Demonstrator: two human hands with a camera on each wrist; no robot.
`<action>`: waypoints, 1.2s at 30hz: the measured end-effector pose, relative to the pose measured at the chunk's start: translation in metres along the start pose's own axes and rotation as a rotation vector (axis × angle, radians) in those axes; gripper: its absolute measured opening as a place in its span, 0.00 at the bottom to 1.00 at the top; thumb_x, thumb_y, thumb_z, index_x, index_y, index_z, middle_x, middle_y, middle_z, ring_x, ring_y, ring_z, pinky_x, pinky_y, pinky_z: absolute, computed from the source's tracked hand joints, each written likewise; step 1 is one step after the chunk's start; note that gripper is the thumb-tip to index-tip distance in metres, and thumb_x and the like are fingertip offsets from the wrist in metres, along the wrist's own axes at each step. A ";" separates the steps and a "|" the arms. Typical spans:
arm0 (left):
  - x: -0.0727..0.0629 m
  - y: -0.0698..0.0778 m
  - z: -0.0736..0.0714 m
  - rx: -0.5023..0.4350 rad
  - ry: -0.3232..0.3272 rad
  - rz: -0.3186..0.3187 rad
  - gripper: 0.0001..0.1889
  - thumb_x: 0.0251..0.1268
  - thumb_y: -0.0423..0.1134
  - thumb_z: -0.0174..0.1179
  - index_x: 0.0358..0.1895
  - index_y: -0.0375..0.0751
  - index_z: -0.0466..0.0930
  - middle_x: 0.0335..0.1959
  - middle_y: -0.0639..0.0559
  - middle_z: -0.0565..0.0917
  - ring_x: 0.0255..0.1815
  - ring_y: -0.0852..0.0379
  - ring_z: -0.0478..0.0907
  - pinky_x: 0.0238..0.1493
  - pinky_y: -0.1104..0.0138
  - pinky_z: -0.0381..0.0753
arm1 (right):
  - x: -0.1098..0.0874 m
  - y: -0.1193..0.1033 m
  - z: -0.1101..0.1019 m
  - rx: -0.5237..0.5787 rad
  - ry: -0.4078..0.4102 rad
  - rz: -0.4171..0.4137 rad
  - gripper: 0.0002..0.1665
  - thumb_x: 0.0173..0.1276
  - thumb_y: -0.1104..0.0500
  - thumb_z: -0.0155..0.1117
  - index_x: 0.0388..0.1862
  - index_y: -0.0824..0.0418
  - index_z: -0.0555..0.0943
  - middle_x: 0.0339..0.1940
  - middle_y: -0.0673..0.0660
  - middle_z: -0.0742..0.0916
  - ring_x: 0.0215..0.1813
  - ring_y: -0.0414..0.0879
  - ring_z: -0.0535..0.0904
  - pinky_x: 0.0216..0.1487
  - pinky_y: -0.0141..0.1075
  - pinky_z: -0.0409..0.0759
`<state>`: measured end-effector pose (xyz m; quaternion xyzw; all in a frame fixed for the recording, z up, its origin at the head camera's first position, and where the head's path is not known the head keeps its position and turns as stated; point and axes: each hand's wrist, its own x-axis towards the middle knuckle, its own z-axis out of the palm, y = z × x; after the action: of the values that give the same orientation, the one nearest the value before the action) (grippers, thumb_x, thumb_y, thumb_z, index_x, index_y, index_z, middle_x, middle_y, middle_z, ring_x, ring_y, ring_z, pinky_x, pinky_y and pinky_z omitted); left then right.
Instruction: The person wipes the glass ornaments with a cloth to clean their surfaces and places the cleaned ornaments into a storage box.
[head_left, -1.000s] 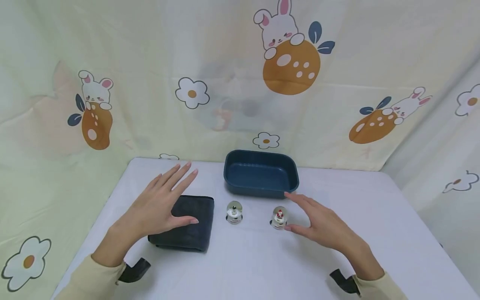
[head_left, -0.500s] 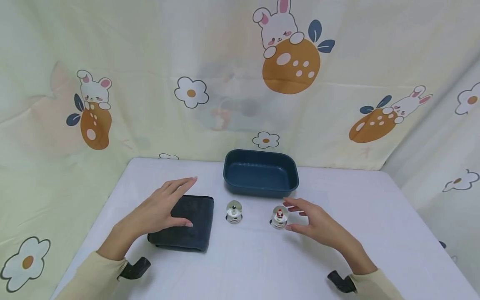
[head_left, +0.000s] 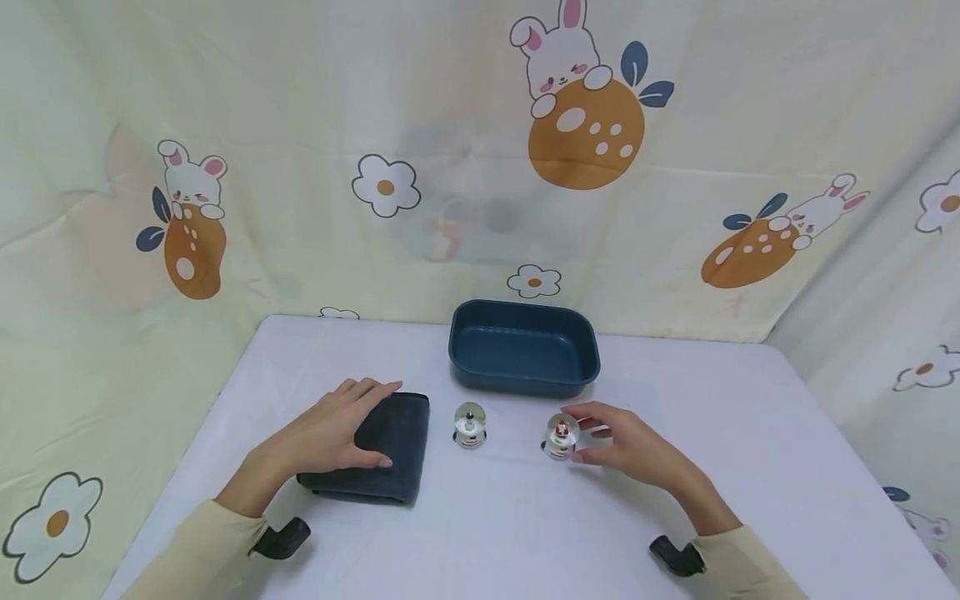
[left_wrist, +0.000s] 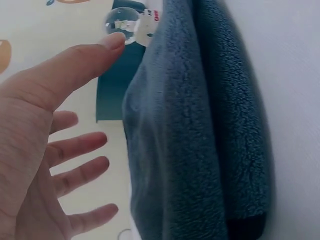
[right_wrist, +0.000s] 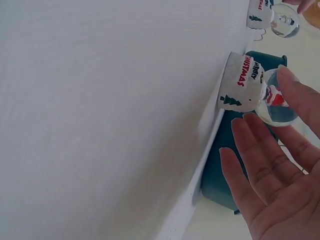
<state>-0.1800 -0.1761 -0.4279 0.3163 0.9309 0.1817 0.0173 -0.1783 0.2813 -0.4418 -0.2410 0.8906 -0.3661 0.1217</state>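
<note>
A folded dark grey-blue towel (head_left: 397, 437) lies at the left of the table. My left hand (head_left: 330, 433) hovers over its upper left part, thumb spread from loosely bent fingers; the left wrist view shows the towel (left_wrist: 185, 125) beside the fingers, with none curled round it. Toward the right stands a small snow globe with a red-and-white figure (head_left: 560, 435), its white base lettered in red (right_wrist: 242, 82). My right hand (head_left: 630, 446) is at its right side, thumb and fingertips close about the glass ball (right_wrist: 276, 97), the other fingers spread.
A second snow globe (head_left: 469, 425) with a white figure stands between the towel and the first globe. Behind both globes is a dark blue rectangular bin (head_left: 517, 387). A printed curtain (head_left: 450, 100) hangs along the table's back edge.
My left hand has come down toward the towel, its fingers drawing closer together. My right hand has lowered, and its fingers have moved nearer to the globe with the red figure.
</note>
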 end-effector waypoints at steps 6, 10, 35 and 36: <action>0.004 -0.006 0.012 0.014 -0.024 -0.002 0.52 0.49 0.65 0.75 0.77 0.49 0.63 0.67 0.49 0.73 0.62 0.44 0.71 0.59 0.42 0.76 | 0.005 0.002 0.002 0.005 -0.024 0.016 0.39 0.60 0.57 0.79 0.69 0.63 0.75 0.60 0.59 0.83 0.57 0.55 0.82 0.58 0.51 0.83; 0.007 -0.007 0.021 0.027 -0.050 -0.020 0.51 0.51 0.67 0.73 0.77 0.50 0.64 0.67 0.49 0.73 0.62 0.44 0.71 0.61 0.41 0.74 | 0.006 0.002 0.002 0.012 -0.029 0.025 0.40 0.60 0.57 0.79 0.69 0.64 0.75 0.60 0.59 0.83 0.57 0.55 0.82 0.58 0.50 0.83; 0.016 -0.002 0.040 0.192 -0.042 -0.052 0.34 0.53 0.63 0.72 0.63 0.53 0.81 0.56 0.55 0.75 0.53 0.50 0.70 0.47 0.50 0.74 | 0.016 0.005 0.005 0.046 -0.038 -0.013 0.33 0.60 0.59 0.79 0.64 0.60 0.79 0.55 0.53 0.85 0.54 0.50 0.82 0.57 0.44 0.84; 0.015 -0.003 0.040 0.189 -0.037 -0.050 0.33 0.53 0.62 0.72 0.62 0.53 0.81 0.55 0.56 0.75 0.53 0.50 0.70 0.47 0.51 0.74 | 0.017 0.006 0.006 0.044 -0.040 -0.011 0.33 0.60 0.59 0.79 0.64 0.60 0.79 0.55 0.53 0.85 0.54 0.50 0.82 0.57 0.44 0.85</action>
<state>-0.1876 -0.1558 -0.4651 0.2966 0.9510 0.0867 0.0089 -0.1921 0.2729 -0.4504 -0.2502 0.8785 -0.3812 0.1427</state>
